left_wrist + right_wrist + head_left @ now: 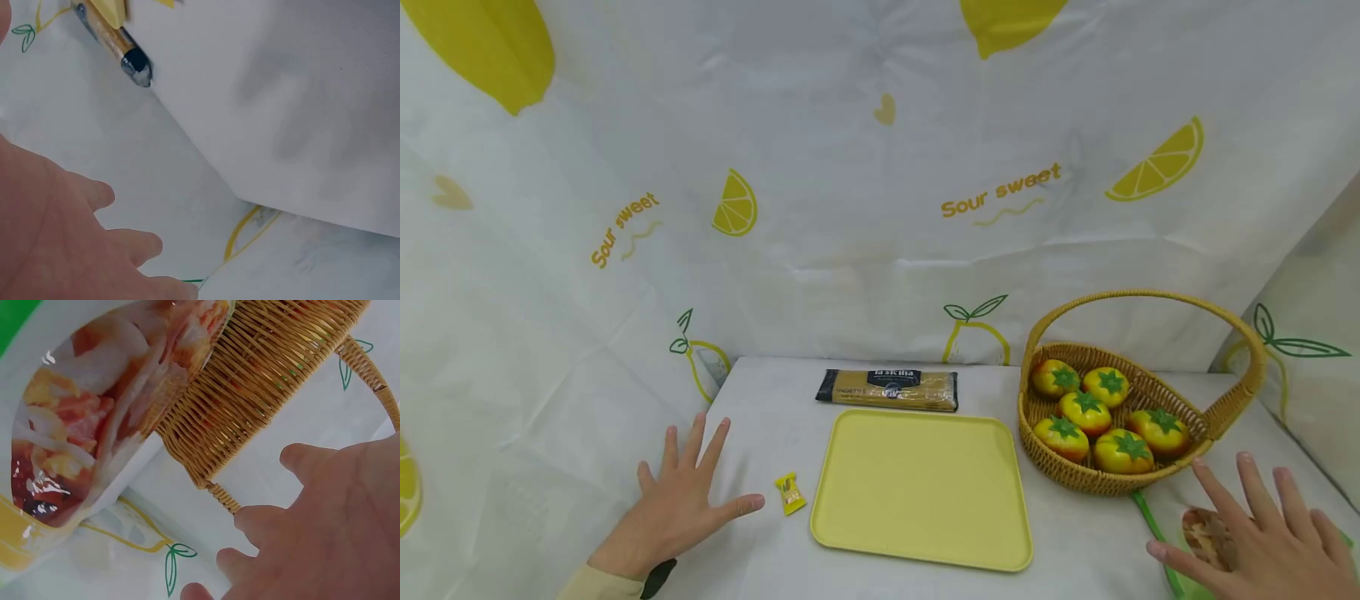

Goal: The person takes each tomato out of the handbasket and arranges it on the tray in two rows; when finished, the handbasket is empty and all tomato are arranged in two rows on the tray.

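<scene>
Head view: the left grip (677, 504) (a bare hand) is spread wide and holds nothing, by the left edge of the bench (775, 417); a small yellow wrapped sweet (790, 493) lies just beyond its thumb, apart from it, on the near side of the yellow tray (921, 492); the spaghetti pack (891, 390) lies along the back edge. Toward the right edge the right grip (1273, 533) is likewise fanned out with nothing held; it partly covers a food bag (1202, 533), while the wicker basket (1067, 473) stands just past its fingertips, toward the back right corner; the right wrist view shows more of the bag's printed picture; only the head view shows six fruits (1085, 412) inside the basket clearly.
</scene>
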A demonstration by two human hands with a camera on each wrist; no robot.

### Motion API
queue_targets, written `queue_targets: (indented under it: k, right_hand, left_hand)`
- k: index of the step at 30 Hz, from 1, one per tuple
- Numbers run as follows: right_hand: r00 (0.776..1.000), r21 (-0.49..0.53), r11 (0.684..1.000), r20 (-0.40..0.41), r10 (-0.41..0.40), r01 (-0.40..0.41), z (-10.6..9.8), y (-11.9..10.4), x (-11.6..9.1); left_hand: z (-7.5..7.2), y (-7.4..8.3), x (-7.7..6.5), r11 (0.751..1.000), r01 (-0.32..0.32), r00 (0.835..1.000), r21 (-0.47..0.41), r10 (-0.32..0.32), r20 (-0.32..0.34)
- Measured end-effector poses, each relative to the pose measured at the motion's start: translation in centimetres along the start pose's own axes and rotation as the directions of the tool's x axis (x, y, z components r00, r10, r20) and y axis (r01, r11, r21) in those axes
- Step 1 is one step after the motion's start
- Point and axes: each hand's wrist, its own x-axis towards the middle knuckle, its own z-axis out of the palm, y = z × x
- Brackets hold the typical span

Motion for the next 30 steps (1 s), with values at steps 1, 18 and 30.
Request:
queue_targets:
  k: [1, 18, 30]
  right_hand:
    - [1.000, 0.009, 1.000, -0.007, -0.011, 0.011, 0.0, 0.1, 0.1]
    - [0.930, 0.231, 0.908, -0.204, -0.306, 0.349, -3.1, -0.9, 2.6]
    - [0.933, 0.240, 0.902, -0.081, -0.351, 0.360, -5.2, -2.6, 5.3]
  left_hand:
    - [0.1, 0.0, 0.1, 1.000, -0.001, 1.000, -0.002, 0.001, 0.000]
    - [3.0, 5.8, 5.0, 0.900, -0.105, 0.989, -0.423, 0.138, 0.049]
    - [4.8, 9.2, 9.8, 0.871, 0.166, 0.981, -0.463, -0.096, 0.171]
